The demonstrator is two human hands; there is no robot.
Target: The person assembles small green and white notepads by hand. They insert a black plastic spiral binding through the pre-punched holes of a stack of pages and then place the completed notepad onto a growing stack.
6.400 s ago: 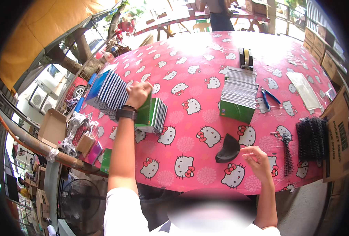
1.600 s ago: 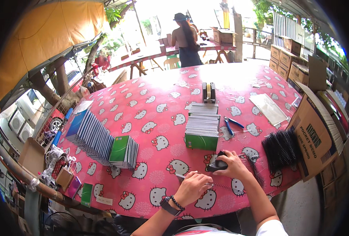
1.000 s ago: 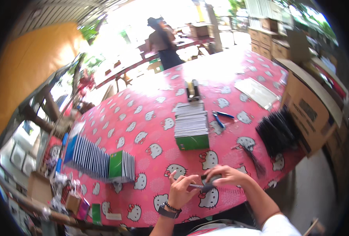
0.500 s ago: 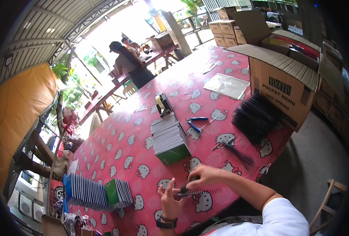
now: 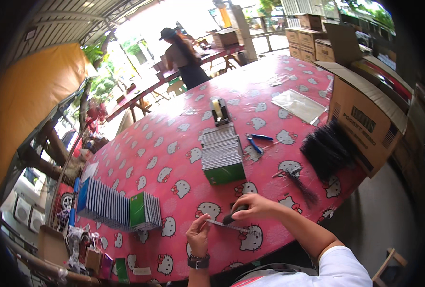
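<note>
My left hand (image 5: 199, 234) pinches the left end of a thin, grey-white coiled strip (image 5: 229, 225), which looks like a spiral binding wire; whether a pad's edge lies along it is too small to tell. The strip slants down to the right over the pink tablecloth. My right hand (image 5: 254, 206) is closed around a dark-handled tool (image 5: 236, 214), its tip beside the strip; the tool's kind is unclear. Just beyond my hands stands a row of small memo pads (image 5: 222, 150) with a green cover at the near end.
Bound pads (image 5: 102, 203) stand in rows at left. Blue-handled pliers (image 5: 259, 141), a tape dispenser (image 5: 219, 112), clear plastic sleeves (image 5: 299, 106) and a heap of black spiral wires (image 5: 327, 148) lie on the table (image 5: 174, 153). A carton (image 5: 365, 119) stands at right. A person (image 5: 181, 57) works farther off.
My left hand has gone from spread fingers to a pinch on the strip's end. My right hand has moved slightly right with the dark-handled tool. The view has shifted.
</note>
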